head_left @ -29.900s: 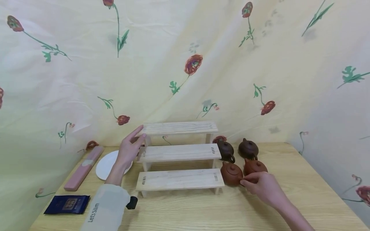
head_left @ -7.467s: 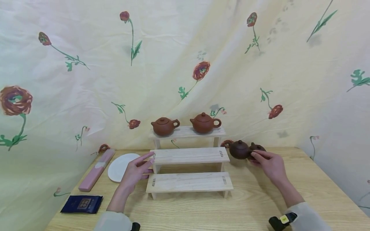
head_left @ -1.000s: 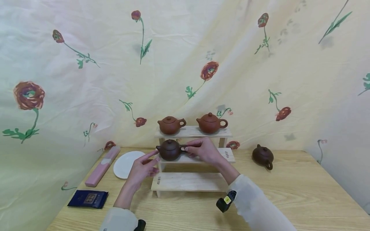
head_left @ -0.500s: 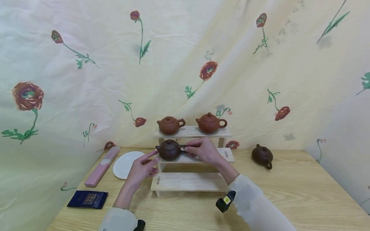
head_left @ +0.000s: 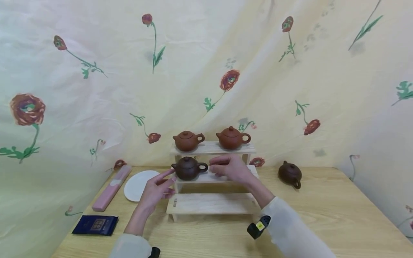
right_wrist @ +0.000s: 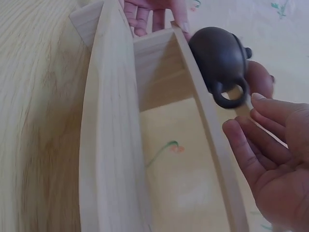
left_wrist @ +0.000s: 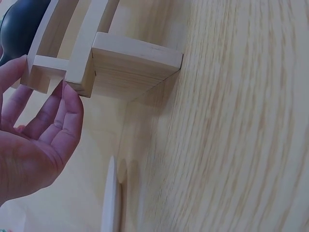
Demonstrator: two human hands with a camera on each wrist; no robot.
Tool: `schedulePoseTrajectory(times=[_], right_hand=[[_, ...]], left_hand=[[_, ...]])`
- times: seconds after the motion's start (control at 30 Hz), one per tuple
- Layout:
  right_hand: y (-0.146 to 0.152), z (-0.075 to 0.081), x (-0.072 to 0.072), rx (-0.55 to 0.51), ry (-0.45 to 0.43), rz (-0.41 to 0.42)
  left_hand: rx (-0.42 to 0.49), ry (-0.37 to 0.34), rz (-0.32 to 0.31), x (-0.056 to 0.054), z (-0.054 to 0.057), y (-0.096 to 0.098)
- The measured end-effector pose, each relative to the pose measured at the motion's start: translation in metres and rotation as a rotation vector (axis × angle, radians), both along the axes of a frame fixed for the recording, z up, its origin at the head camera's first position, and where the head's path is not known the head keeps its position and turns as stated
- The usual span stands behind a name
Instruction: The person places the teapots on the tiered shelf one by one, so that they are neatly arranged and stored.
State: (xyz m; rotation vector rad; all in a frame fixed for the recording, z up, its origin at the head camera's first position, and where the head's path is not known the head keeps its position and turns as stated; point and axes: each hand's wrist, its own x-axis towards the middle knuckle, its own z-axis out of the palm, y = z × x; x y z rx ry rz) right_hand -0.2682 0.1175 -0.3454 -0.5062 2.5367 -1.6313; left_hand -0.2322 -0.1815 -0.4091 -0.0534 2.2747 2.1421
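A dark brown teapot (head_left: pixel 188 168) sits at the left end of the middle shelf (head_left: pixel 226 177) of a three-tier wooden stand, its handle to the right. My right hand (head_left: pixel 233 170) is just right of the handle, fingers loosely extended and holding nothing; the right wrist view shows a gap between fingertips and handle. My left hand (head_left: pixel 154 191) rests at the stand's left end, index finger close to the spout and thumb at the shelf corner. Fingertips (left_wrist: pixel 71 92) meet the wood in the left wrist view. Two reddish-brown teapots, left (head_left: pixel 187 141) and right (head_left: pixel 231 138), stand on the top shelf (head_left: pixel 209 147).
Another dark teapot (head_left: pixel 289 175) stands on the table at the right. The bottom shelf (head_left: pixel 209 204) runs along the front. At the left lie a white plate (head_left: pixel 137 186), a pink case (head_left: pixel 111 190) and a dark blue packet (head_left: pixel 95 225). A flowered cloth (head_left: pixel 193 71) hangs behind.
My right hand has let go of the teapot's handle and drawn slightly right. Left hand stays at the stand. Earlier, the teapots were on the table; three now stand on the shelves.
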Motion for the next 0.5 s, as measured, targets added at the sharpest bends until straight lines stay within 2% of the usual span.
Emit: schedulePoseTrajectory(times=[0.17,0.27,0.5], right_hand=[[0.03,0.009,0.01,-0.059,0.069,-0.045],[0.054,0.013,0.014,-0.082,0.074,-0.069],[0.112,0.017,0.026,-0.041,0.069,-0.185]], left_hand=[[-0.019,0.012,-0.003,0.0,0.002,0.0],[-0.028,0.008,-0.008,0.0,0.002,-0.001],[-0.042,-0.003,-0.024,0.002,0.001,-0.002]])
